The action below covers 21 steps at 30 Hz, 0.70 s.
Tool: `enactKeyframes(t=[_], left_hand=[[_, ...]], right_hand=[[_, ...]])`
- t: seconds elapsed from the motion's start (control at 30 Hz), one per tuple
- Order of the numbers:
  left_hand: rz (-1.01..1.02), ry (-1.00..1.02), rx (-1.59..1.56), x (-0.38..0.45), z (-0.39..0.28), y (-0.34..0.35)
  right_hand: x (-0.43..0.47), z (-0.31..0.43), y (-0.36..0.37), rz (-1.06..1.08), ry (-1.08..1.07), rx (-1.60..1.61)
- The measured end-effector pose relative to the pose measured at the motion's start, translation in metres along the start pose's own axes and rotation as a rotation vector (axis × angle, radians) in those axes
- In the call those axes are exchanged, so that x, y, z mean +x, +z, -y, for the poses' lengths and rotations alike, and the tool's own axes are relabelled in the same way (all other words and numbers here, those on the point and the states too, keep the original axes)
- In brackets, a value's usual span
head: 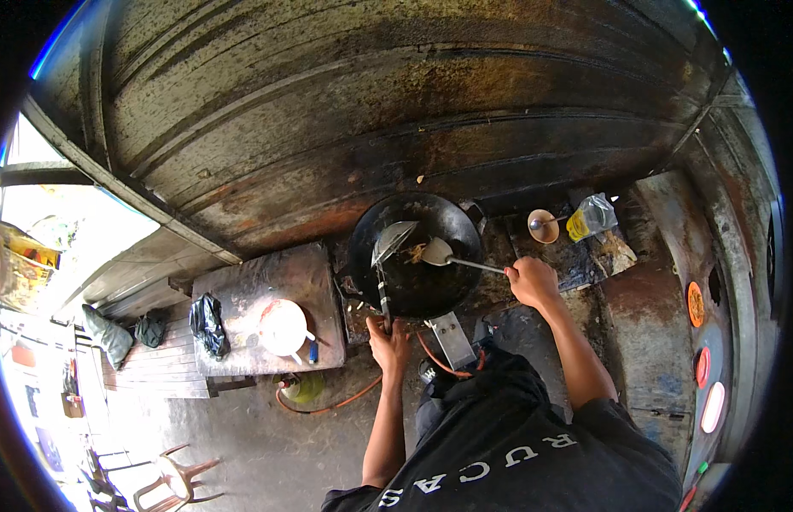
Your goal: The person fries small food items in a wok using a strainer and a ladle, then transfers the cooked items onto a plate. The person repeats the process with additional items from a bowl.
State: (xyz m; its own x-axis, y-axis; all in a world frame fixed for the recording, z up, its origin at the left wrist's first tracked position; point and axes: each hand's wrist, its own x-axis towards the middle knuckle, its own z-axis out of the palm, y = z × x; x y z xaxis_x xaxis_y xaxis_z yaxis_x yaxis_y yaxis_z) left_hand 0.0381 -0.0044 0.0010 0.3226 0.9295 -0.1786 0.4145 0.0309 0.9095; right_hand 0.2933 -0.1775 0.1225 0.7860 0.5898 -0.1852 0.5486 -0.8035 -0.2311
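Observation:
A large black wok (428,296) sits on the stove before me. My left hand (388,349) grips the dark handle of a metal skimmer (394,242), whose round head is inside the wok on its left side. In my right hand (532,281) is the long handle of a metal wok spatula (437,251). Its blade touches or lies right beside a small heap of brown shredded food (414,253), close to the skimmer. What the skimmer holds, if anything, is too unclear to tell.
On the left table (243,288) are a white bowl (283,326), a black plastic bag (209,326) and a blue lighter (314,351). Below runs an orange hose (332,406) from a gas cylinder (303,387). Right of the wok stand a bowl with a spoon (543,226) and a clear plastic bag (591,216).

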Motion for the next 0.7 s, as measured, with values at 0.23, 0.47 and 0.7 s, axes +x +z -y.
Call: enactKeyframes(t=[0.23, 0.47, 0.7], left_hand=[[-0.007, 0.028, 0.069, -0.001, 0.007, 0.004], [0.012, 0.039, 0.025, -0.011, 0.018, -0.001], [0.054, 0.043, 0.056, -0.011, 0.025, -0.003]], right_hand=[[0.010, 0.010, 0.016, 0.050, -0.002, -0.059], [0.002, 0.009, -0.003, 0.075, 0.006, 0.013], [0.003, 0.016, 0.017, -0.043, -0.030, -0.033]])
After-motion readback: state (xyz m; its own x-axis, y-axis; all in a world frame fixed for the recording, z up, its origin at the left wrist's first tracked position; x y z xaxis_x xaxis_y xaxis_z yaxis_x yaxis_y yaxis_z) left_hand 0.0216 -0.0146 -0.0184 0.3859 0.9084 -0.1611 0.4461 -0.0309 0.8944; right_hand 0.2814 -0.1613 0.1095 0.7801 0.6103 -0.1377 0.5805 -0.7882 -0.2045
